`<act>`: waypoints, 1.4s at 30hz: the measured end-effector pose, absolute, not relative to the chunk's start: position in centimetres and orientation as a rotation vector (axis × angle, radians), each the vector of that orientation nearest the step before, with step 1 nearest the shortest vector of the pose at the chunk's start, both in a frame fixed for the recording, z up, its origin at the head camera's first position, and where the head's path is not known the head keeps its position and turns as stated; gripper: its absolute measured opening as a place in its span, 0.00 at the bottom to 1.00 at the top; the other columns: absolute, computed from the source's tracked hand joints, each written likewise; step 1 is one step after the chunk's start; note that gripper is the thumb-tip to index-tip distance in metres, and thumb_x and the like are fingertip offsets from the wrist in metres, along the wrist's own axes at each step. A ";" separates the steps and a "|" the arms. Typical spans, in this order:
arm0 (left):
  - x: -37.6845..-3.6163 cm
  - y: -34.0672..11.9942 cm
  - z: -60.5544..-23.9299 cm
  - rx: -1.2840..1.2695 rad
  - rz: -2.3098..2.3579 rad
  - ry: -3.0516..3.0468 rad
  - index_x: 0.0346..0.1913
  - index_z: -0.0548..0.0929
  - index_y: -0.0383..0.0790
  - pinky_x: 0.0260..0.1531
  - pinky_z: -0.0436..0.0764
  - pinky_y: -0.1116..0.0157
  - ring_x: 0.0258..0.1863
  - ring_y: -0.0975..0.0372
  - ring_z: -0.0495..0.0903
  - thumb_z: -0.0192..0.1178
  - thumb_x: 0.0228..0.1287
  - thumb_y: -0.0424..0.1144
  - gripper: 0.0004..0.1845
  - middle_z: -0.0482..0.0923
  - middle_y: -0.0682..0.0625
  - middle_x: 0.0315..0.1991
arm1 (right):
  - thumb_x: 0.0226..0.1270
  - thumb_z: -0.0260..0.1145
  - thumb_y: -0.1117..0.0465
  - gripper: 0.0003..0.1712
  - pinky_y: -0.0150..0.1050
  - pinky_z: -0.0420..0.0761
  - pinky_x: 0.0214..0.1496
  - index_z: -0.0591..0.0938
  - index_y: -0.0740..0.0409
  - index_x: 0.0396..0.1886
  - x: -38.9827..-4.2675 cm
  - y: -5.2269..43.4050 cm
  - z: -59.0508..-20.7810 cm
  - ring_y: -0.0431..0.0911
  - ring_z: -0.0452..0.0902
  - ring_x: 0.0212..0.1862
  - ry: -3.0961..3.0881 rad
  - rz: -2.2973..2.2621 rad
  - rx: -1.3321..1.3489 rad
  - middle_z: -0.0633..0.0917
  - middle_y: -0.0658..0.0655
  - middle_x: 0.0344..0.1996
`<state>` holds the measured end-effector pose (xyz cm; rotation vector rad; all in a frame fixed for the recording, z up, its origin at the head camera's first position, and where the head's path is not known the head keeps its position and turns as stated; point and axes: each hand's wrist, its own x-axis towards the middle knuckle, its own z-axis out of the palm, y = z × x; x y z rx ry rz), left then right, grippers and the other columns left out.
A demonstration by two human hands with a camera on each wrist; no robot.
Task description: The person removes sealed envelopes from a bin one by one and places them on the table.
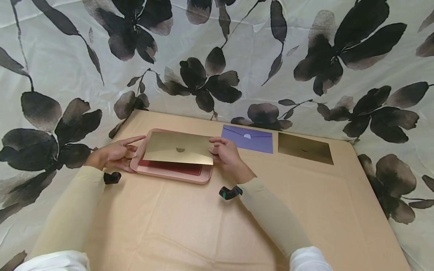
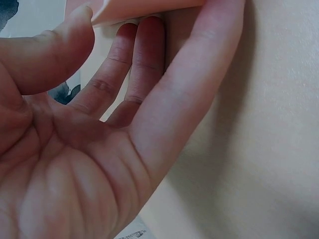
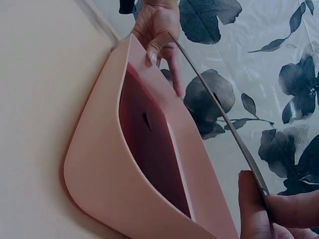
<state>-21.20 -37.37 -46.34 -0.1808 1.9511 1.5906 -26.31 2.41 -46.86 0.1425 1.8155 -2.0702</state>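
Note:
My right hand (image 1: 230,156) pinches a gold envelope (image 1: 179,145) by its right end, thumb on one face and fingers on the other. The envelope is over a pink tray (image 1: 169,175) with rounded corners, and appears nearly edge-on in the right wrist view, above the tray's rim. Inside the tray lies a red envelope (image 3: 144,134), mostly covered by the gold one in the head view. At the tray's left end, my left hand (image 1: 116,153) touches the rim with extended fingers; in the left wrist view, the tray's corner (image 2: 144,9) shows beyond its thumb and fingers.
To the right of the tray, a purple envelope (image 1: 247,141) with a pale round seal and a darker gold envelope (image 1: 305,148) lie side by side near the back edge. A tan cloth covers the table (image 1: 190,226). Behind hangs a floral sheet (image 1: 257,49).

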 end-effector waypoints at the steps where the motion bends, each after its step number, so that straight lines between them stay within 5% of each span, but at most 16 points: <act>1: -21.2 -37.3 -46.3 -0.186 1.596 1.947 0.85 0.40 0.61 0.51 0.84 0.35 0.58 0.50 0.80 0.48 0.76 0.25 0.46 0.45 0.30 0.81 | 0.64 0.65 0.79 0.23 0.31 0.75 0.22 0.84 0.63 0.57 -26.3 2.6 -46.9 0.38 0.77 0.22 1.817 -2.065 0.150 0.80 0.48 0.30; 20: -21.3 -37.1 -46.3 -0.222 1.601 1.916 0.85 0.37 0.63 0.54 0.83 0.35 0.58 0.48 0.82 0.47 0.77 0.25 0.47 0.44 0.30 0.82 | 0.68 0.65 0.76 0.22 0.30 0.80 0.26 0.84 0.59 0.60 -26.7 6.6 -46.7 0.37 0.80 0.28 1.855 -2.034 0.215 0.84 0.47 0.34; 42: -21.4 -36.9 -46.1 -0.256 1.553 1.975 0.85 0.41 0.63 0.53 0.84 0.37 0.54 0.52 0.84 0.50 0.77 0.27 0.46 0.47 0.30 0.81 | 0.69 0.65 0.75 0.20 0.29 0.71 0.26 0.84 0.58 0.58 -27.6 10.1 -47.0 0.39 0.72 0.27 1.907 -2.008 0.232 0.79 0.45 0.30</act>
